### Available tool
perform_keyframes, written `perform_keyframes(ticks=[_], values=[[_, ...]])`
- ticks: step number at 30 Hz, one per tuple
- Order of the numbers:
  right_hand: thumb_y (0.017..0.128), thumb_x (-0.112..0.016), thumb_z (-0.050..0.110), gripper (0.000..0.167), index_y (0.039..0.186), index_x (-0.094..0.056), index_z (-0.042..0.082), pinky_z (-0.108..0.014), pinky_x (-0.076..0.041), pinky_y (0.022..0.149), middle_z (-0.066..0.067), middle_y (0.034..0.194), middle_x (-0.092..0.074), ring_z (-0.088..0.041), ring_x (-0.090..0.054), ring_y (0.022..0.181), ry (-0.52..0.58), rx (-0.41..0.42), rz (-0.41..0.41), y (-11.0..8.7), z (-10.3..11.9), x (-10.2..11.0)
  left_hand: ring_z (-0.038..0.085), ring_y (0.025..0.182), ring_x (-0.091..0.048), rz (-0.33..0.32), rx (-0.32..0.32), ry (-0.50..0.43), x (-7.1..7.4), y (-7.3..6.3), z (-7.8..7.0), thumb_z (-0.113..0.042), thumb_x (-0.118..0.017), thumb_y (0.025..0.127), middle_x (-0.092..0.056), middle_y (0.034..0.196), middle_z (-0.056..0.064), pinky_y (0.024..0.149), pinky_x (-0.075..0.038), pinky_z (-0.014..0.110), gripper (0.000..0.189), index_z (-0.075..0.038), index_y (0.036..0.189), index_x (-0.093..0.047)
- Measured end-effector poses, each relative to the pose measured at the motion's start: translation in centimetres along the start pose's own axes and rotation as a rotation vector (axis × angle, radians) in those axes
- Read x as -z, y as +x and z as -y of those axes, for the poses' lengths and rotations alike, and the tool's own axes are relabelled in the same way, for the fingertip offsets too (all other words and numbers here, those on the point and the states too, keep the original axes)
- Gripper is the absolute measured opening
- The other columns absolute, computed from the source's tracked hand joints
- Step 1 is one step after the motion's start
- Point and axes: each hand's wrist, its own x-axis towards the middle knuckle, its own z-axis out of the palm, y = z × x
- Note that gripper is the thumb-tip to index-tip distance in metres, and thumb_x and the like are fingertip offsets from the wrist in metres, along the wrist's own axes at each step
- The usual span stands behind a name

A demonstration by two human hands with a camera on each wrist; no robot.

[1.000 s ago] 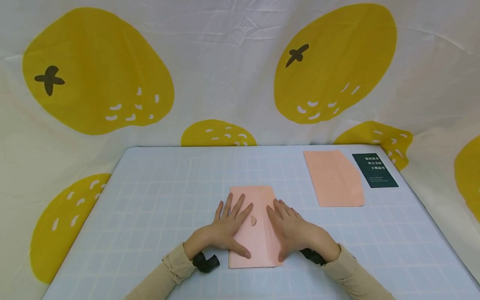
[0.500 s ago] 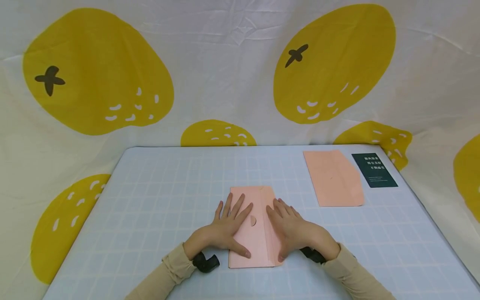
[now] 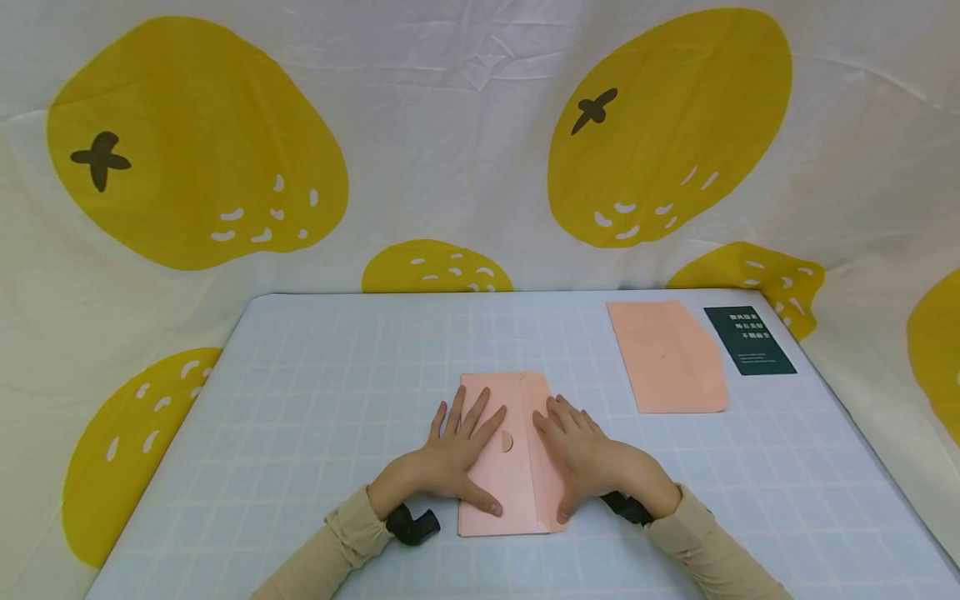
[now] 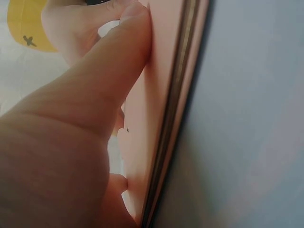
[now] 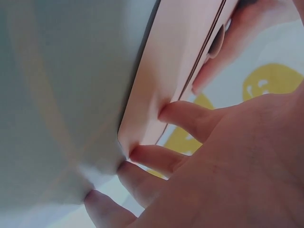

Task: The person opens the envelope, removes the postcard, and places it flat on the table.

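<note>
A pink envelope [image 3: 513,487] lies flat on the table in the head view, with a small half-round cut in its face and a flap [image 3: 545,500] folded out along its right side. My left hand [image 3: 457,458] rests on its left part, fingers spread and thumb stretched toward the near edge. On the flap side rests my right hand [image 3: 585,460], fingers extended. In the right wrist view, some fingertips touch the flap [image 5: 152,76] and others reach the table beyond its corner. A brown layer [image 4: 178,76] shows between the pink edges in the left wrist view.
At the back right lies another pink paper piece [image 3: 667,358] with a slanted corner. Beside it is a dark green card [image 3: 750,340] with white print. A pale blue checked cloth [image 3: 337,375] covers the table, and a fruit-patterned curtain [image 3: 450,125] hangs behind.
</note>
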Motion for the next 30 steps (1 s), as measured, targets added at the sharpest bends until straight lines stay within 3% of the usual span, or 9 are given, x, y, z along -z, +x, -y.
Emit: perform_keyframes(ticks=[10, 17, 25, 30], values=[[0.059, -0.095, 0.043, 0.130, 0.155, -0.020, -0.004, -0.060, -0.010, 0.116, -0.030, 0.161, -0.004, -0.045, 0.000, 0.148, 0.002, 0.017, -0.001, 0.0, -0.2, -0.3, 0.040, 0.142, 0.033, 0.013, -0.001, 0.005, 0.0, -0.2, -0.3, -0.073, -0.073, 0.071, 0.024, 0.163, 0.010, 0.110, 0.015, 0.064, 0.128, -0.018, 0.161, 0.000], [0.061, -0.094, 0.044, 0.130, 0.155, -0.019, -0.004, -0.062, -0.011, 0.115, -0.030, 0.161, -0.004, -0.045, 0.000, 0.148, -0.012, 0.022, -0.008, 0.2, -0.3, -0.1, 0.043, 0.144, 0.027, 0.016, 0.016, 0.061, 1.0, -0.2, -0.8, -0.072, -0.073, 0.072, 0.019, 0.164, 0.013, 0.111, 0.008, 0.067, 0.126, -0.016, 0.161, -0.004], [0.060, -0.094, 0.047, 0.132, 0.156, -0.018, -0.002, -0.059, -0.008, 0.117, -0.028, 0.161, -0.002, -0.043, 0.002, 0.149, -0.003, 0.017, 0.003, 0.3, -0.3, 0.0, 0.048, 0.146, 0.011, 0.011, 0.101, 0.116, 2.5, 0.4, -2.4, -0.067, -0.076, 0.073, -0.001, 0.165, 0.018, 0.112, -0.003, 0.068, 0.115, -0.013, 0.159, -0.023], [0.060, -0.094, 0.047, 0.132, 0.156, -0.018, -0.002, -0.059, -0.007, 0.116, -0.028, 0.161, -0.002, -0.043, 0.003, 0.149, -0.028, 0.022, 0.014, 0.1, -0.4, 0.0, 0.055, 0.144, 0.000, -0.025, 0.104, 0.157, 2.8, 1.2, -4.0, -0.065, -0.078, 0.071, -0.014, 0.161, 0.026, 0.113, -0.011, 0.065, 0.110, -0.012, 0.155, -0.032]])
